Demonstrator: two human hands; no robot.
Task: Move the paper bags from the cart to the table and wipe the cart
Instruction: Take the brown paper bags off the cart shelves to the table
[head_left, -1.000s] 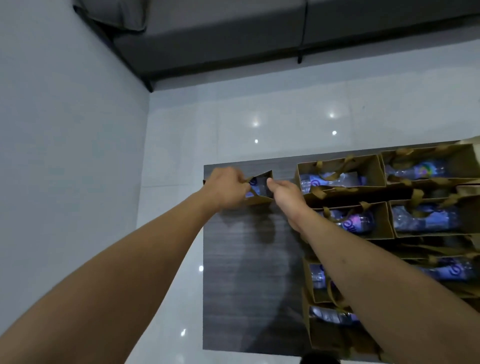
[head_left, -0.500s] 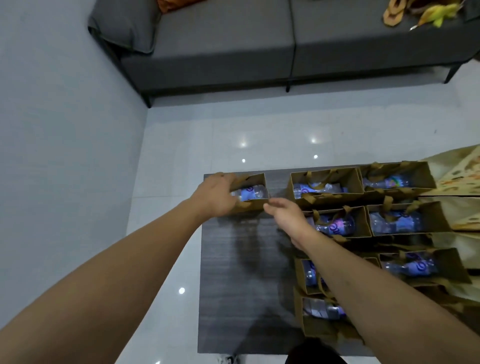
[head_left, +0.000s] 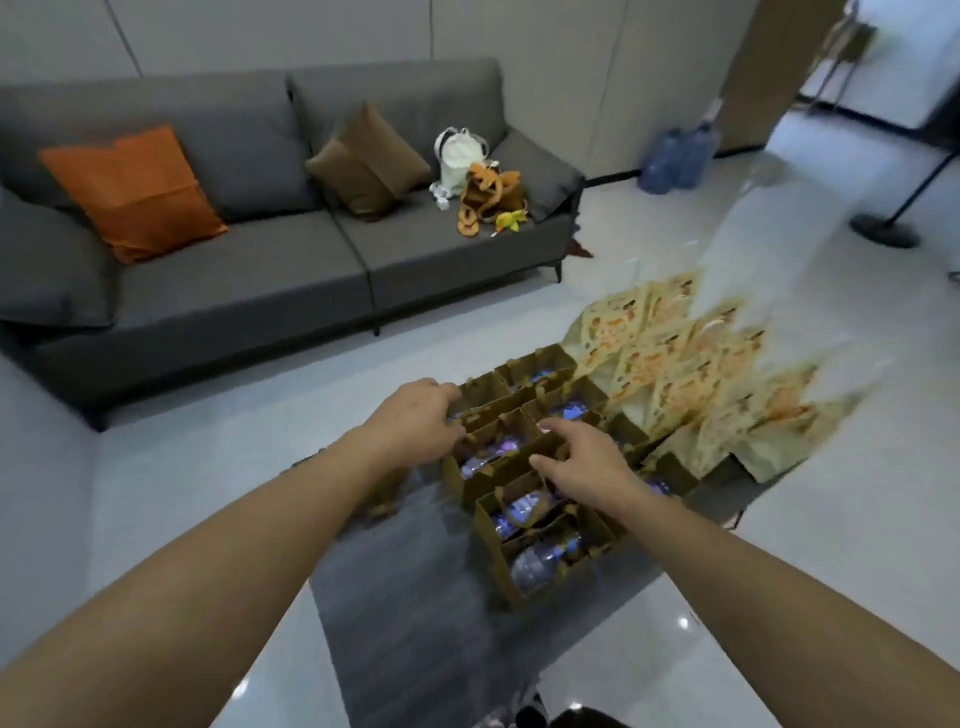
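Several brown paper bags (head_left: 540, 545) with ribbon handles stand packed together on a low dark table (head_left: 415, 613), each holding a water bottle. My left hand (head_left: 415, 418) is at the left side of the group, its fingers curled over the rim of a far-left paper bag (head_left: 480, 389). Over the middle of the group, my right hand (head_left: 579, 462) rests with fingers spread on the rims of the bags. No cart is in view.
Several cream printed bags (head_left: 696, 379) lie fanned out on the table's right end. A grey sofa (head_left: 249, 280) with cushions and a small backpack stands beyond. Glossy white floor surrounds the table. A lamp base (head_left: 883, 231) is at far right.
The view swung up and to the right, bringing the sofa into sight. The bag in my left hand moved from the table's far-left corner up against the other bags. My right hand spread over them.
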